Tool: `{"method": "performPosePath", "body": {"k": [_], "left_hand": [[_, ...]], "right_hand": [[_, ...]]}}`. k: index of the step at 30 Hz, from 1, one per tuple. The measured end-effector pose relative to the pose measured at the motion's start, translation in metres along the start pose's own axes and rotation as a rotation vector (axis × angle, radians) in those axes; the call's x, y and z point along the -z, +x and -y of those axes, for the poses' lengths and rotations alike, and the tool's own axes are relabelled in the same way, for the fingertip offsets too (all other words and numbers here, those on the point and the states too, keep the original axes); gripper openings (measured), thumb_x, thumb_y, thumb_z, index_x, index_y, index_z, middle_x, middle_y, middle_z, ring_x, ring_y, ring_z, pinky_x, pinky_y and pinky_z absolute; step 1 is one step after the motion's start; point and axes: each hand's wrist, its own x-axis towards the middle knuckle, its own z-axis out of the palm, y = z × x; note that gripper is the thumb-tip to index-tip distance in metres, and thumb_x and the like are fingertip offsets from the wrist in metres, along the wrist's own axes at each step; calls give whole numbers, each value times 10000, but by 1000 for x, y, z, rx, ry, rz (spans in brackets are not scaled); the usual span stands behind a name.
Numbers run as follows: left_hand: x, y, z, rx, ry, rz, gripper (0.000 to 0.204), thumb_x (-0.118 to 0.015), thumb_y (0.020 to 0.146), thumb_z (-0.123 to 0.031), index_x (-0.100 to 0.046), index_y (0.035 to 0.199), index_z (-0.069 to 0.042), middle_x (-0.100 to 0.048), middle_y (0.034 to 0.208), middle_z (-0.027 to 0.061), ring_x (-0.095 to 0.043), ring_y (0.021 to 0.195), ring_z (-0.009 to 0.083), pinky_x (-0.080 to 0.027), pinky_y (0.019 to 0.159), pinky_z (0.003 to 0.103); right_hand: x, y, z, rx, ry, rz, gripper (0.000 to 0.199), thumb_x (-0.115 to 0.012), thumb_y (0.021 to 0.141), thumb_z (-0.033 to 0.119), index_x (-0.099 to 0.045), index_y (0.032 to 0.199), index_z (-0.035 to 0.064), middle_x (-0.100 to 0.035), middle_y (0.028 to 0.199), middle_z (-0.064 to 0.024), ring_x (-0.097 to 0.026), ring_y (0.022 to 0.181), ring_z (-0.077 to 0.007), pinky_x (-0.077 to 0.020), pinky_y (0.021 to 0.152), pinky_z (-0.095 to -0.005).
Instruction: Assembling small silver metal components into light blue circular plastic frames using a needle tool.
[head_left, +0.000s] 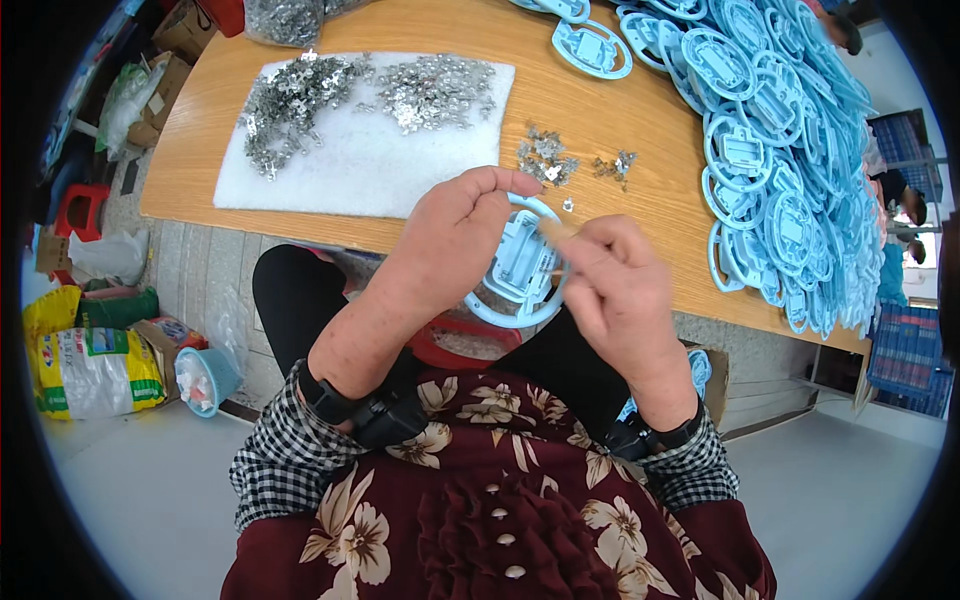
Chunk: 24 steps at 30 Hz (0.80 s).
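Note:
A light-blue oval plastic frame, with a raised box-like middle, is held upright at the table's front edge. My left hand grips its upper left rim, thumb and forefinger close together at the top. Just right of the frame, my right hand is closed, fingers bent. A blurred tan shape shows at its fingertips, and I cannot make out what it is. Past the frame lie a small heap of shiny metal clips, a smaller cluster of clips and one loose clip.
A white foam mat bears two heaps of metal clips. Many blue frames are piled along the table's right side. A clear bag of metal parts sits at the far edge. Beneath the table is a red stool.

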Motion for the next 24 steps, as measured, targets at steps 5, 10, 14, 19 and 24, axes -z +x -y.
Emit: {"method": "performPosePath", "body": {"k": [5,10,14,19,24], "left_hand": [[-4,-8,-19,7,-228,14,329,-422,1018,-114,-609,1260,5,-695,1000,43,-645,850,70,-529,750,222],[0,-15,-24,-41,-150,73,365,-435,1014,-117,-585,1323,8,-685,1072,59,-633,933,77,-515,817,230],[4,-12,-18,-380,248,68,395,-499,985,-68,-565,1368,6,-647,1181,97,-618,1037,134,-504,874,278],[10,-12,-32,-497,557,189,414,-573,937,-47,-582,1348,-4,-620,1175,146,-637,1045,265,-512,895,351],[6,-16,-30,-496,668,231,413,-597,916,-61,-588,1325,-10,-605,1174,173,-629,1027,356,-516,906,396]], "right_hand": [[1,-3,-16,-318,287,-167,170,-671,955,160,-685,1039,13,-643,787,-61,-596,606,-126,-456,523,-263],[12,4,-7,-838,1122,178,289,-580,1043,288,-631,1169,32,-642,764,10,-515,555,-14,-370,482,-153],[12,2,-11,-813,1132,210,298,-569,1049,287,-618,1197,32,-644,774,16,-509,550,-10,-364,483,-140],[10,1,-12,-797,1087,226,292,-565,1052,284,-622,1179,28,-629,767,22,-506,561,-8,-365,487,-147],[13,3,-12,-781,1078,255,283,-569,1049,296,-631,1136,34,-614,757,29,-501,565,-8,-370,490,-157]]}}
